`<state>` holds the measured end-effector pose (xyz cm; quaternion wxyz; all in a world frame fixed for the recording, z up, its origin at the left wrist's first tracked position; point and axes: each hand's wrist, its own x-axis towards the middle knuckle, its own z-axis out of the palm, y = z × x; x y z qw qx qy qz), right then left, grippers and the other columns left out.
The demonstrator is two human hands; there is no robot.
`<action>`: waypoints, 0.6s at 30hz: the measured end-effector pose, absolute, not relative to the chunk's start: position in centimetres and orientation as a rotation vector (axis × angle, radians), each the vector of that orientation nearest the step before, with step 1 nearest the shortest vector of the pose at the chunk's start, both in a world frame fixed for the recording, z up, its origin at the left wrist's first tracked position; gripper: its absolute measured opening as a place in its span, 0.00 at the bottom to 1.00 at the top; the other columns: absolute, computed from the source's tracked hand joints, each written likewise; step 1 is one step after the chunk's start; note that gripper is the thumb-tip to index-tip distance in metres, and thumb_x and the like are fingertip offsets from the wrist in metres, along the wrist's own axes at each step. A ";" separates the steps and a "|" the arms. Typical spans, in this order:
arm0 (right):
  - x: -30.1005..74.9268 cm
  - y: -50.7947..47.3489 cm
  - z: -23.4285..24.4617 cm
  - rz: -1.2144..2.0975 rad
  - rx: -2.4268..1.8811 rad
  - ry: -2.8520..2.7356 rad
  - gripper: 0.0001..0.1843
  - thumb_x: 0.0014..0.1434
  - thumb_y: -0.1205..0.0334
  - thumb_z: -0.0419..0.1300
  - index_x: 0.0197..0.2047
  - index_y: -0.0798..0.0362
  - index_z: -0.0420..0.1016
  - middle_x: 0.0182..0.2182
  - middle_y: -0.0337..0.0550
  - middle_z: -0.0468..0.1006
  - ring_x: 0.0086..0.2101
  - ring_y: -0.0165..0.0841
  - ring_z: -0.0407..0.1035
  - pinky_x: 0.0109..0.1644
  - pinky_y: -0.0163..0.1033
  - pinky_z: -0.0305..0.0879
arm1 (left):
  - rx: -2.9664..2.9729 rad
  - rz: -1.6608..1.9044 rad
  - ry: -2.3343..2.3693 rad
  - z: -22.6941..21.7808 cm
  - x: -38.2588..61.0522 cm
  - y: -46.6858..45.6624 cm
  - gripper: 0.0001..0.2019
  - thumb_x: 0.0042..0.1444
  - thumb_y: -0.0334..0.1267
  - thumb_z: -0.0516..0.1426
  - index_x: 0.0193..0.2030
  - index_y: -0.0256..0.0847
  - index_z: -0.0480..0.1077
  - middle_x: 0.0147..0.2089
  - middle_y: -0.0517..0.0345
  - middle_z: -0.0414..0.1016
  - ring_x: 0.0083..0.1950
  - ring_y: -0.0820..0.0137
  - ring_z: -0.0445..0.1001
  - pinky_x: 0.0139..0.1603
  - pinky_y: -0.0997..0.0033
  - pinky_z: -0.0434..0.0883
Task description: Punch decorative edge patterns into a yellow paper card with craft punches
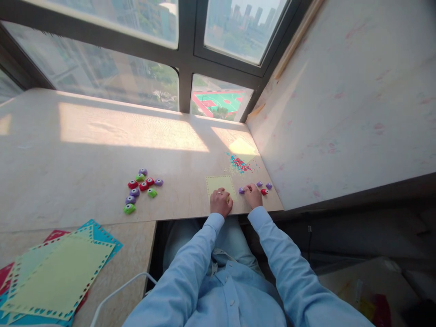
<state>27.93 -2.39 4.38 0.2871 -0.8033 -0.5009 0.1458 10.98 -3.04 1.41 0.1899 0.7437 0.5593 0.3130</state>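
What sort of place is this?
Probably a room high up in a building, with a craft spot by the window: a sports court shows far below, and hole-edged paper sheets and colourful little gadgets, perhaps punches, lie about.

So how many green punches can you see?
3, left of the left hand: a far green punch, a near green punch, a third green punch right of both. The right hand may hide more.

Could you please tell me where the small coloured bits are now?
In the head view, the small coloured bits lie right of centre on the tabletop, beyond the right hand and beside a pale yellow sheet near the wall.
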 end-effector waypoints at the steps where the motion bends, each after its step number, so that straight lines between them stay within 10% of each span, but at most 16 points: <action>1: 27.8 -2.6 4.3 0.386 -2.129 -1.345 0.12 0.57 0.57 0.53 0.38 0.52 0.75 0.34 0.48 0.78 0.37 0.38 0.70 0.46 0.44 0.65 | 2.092 0.878 1.571 1.4 11.0 -3.0 0.06 0.53 0.35 0.59 0.37 0.42 0.77 0.51 0.50 0.74 0.49 0.59 0.68 0.49 0.58 0.66; 18: 29.4 -3.7 2.6 0.288 -2.022 -1.532 0.28 0.53 0.61 0.52 0.57 0.56 0.71 0.33 0.46 0.75 0.37 0.39 0.69 0.49 0.46 0.65 | 2.088 0.903 1.585 1.4 10.9 -3.1 0.05 0.53 0.33 0.58 0.34 0.42 0.76 0.49 0.51 0.75 0.48 0.59 0.69 0.47 0.58 0.66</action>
